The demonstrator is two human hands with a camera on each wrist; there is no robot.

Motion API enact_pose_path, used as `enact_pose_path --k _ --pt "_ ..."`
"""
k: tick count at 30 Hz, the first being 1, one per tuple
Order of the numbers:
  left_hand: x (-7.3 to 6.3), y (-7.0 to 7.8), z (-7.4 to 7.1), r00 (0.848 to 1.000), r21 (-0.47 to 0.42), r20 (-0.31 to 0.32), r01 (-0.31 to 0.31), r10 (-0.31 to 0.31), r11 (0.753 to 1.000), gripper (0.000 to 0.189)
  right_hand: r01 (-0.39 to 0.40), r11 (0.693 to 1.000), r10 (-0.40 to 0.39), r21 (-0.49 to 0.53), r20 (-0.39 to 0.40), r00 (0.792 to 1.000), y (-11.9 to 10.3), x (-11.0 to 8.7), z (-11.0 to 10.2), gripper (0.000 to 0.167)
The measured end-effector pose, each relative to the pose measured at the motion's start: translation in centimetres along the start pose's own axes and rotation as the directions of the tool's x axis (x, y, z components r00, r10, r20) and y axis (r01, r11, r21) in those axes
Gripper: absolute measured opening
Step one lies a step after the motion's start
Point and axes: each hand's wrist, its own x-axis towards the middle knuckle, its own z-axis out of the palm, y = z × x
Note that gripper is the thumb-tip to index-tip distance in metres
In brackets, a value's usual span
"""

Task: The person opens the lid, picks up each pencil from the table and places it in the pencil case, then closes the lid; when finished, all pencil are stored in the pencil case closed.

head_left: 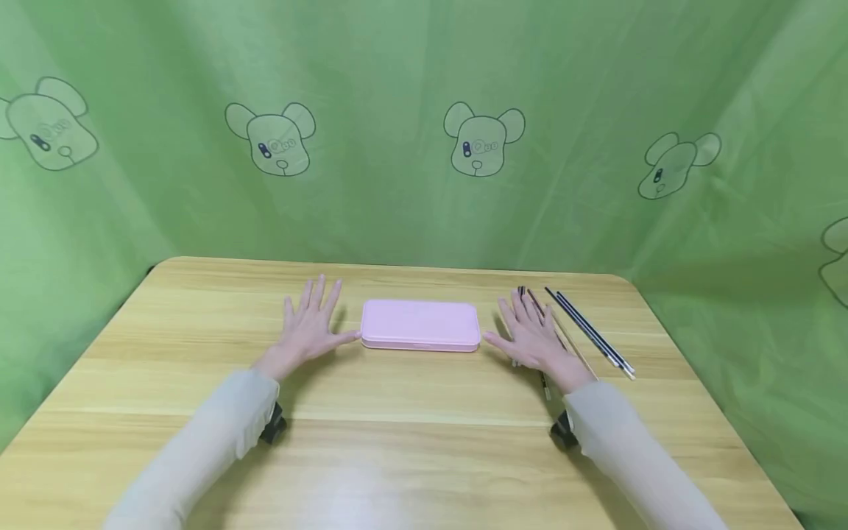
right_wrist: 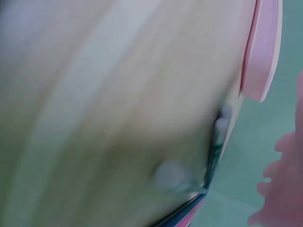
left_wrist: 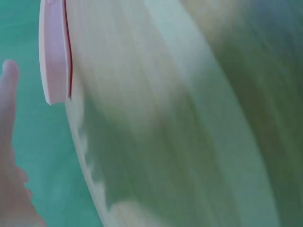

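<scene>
A closed pink pencil case [head_left: 420, 324] lies flat at the middle of the table's far half. To its left my left hand [head_left: 309, 333] is spread wide, palm down, with the thumb tip right by the case's left end; whether it touches I cannot tell. On the other side my right hand [head_left: 530, 338] has its fingers spread over several thin pencils, partly hiding them, and holds nothing. The case's end [left_wrist: 57, 52] shows in the left wrist view beside the left thumb [left_wrist: 8, 94]. In the right wrist view, blurred pencils [right_wrist: 215, 146] lie below the right hand.
Dark pencils [head_left: 589, 330] with white ends lie slanted to the right of the right hand. The wooden table [head_left: 411, 456] has rounded far corners. A green curtain [head_left: 384, 206] with bear-head drawings hangs behind it and along the sides.
</scene>
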Motion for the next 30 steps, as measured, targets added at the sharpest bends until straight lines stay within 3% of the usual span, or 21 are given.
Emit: enact_pose_path --k 12,18,30 --pt "1.8 -0.2 0.6 0.987 -0.193 0.040 -0.146 0.157 0.970 0.109 0.091 0.989 -0.102 0.116 0.100 0.990 -4.3 2.0 -0.2 0.074" --pt "2.3 -0.1 1.4 0.980 -0.321 0.072 -0.153 0.185 0.935 0.114 0.187 0.976 -0.201 0.116 0.128 0.971 -6.6 2.6 0.2 0.074" --pt "2.7 0.8 2.9 0.968 -0.257 0.099 -0.199 0.230 0.946 0.109 0.313 0.949 -0.313 0.026 0.179 0.933 -8.6 3.8 1.0 0.072"
